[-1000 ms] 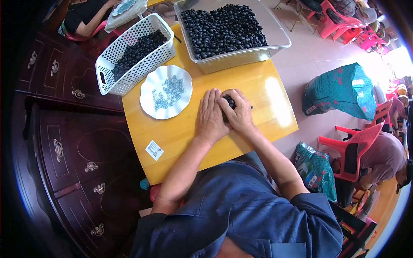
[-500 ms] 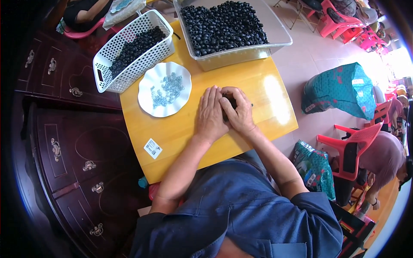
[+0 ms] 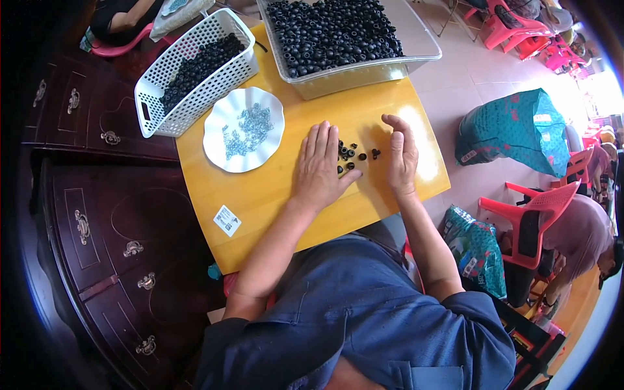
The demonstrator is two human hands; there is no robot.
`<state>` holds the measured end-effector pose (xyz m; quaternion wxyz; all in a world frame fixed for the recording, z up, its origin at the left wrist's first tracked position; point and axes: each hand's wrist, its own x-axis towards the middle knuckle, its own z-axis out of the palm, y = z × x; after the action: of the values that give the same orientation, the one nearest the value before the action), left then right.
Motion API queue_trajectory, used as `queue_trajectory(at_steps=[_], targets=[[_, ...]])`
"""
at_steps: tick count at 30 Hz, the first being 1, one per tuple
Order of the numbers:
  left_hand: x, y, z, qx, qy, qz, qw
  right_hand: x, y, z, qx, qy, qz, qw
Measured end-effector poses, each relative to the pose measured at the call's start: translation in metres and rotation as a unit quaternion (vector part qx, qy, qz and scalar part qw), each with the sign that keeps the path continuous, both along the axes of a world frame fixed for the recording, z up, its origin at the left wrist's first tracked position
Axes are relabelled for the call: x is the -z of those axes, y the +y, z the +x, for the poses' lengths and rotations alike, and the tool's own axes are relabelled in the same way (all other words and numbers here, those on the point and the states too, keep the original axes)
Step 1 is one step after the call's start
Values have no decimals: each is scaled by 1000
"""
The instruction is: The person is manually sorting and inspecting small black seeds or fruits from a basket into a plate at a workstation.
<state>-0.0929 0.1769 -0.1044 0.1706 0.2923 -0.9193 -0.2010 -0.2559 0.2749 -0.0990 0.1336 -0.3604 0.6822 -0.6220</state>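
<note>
My left hand [image 3: 317, 170] lies palm down on the yellow table, fingers stretched and thumb out to the side. Beside its fingers and thumb are several small black ring-like pieces [image 3: 351, 153], loose on the tabletop; some may be hidden under the palm. On the far side of these pieces, to the right, my right hand [image 3: 402, 164] is held edge-on with its fingers apart and nothing visible in it. Left of my left hand stands a white wavy-rimmed plate [image 3: 275, 138] holding small clear bluish bits.
A clear bin [image 3: 364, 83] full of black pieces stands at the table's far edge, with a white perforated basket [image 3: 218, 92] to its left. A square label [image 3: 227, 221] lies near left. Dark drawers [image 3: 107, 214] flank the table; teal sacks [image 3: 510, 133] stand right.
My hands were together over black pieces; now they are apart. The right hand has moved right and opened, leaving the pieces scattered on the table. The left hand has stayed nearly in place.
</note>
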Motion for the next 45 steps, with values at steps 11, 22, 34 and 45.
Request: queue_trajectory(at_steps=[11, 22, 34, 45], targets=[[-1, 0, -10, 60, -75, -48, 994, 13, -1, 3, -32, -49, -4, 998], [1, -7, -2, 58, 52, -4, 997, 17, -2, 4, -28, 5, 43, 999], [7, -10, 38, -12, 193, 81, 978, 12, -12, 16, -69, 269, 167, 946], [6, -8, 41, -15, 178, 57, 982, 13, -13, 22, -76, 270, 198, 939]])
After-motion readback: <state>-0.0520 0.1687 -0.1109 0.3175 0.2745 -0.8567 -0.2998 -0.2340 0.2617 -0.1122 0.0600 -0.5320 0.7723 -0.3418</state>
